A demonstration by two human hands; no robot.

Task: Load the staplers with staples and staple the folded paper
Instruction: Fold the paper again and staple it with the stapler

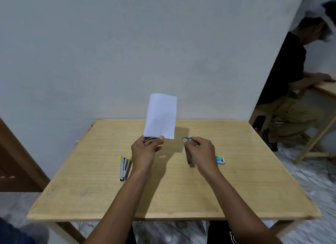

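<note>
I'm pinching the folded paper by its bottom edge with my left hand, holding it upright just above centre frame, over the far side of the tabletop. My right hand is gripping the green stapler, fingers curled round its top end, just right of the paper's lower corner and not touching it. The yellow stapler is lying left of my left wrist, and a small staple box is sitting just right of my right hand.
</note>
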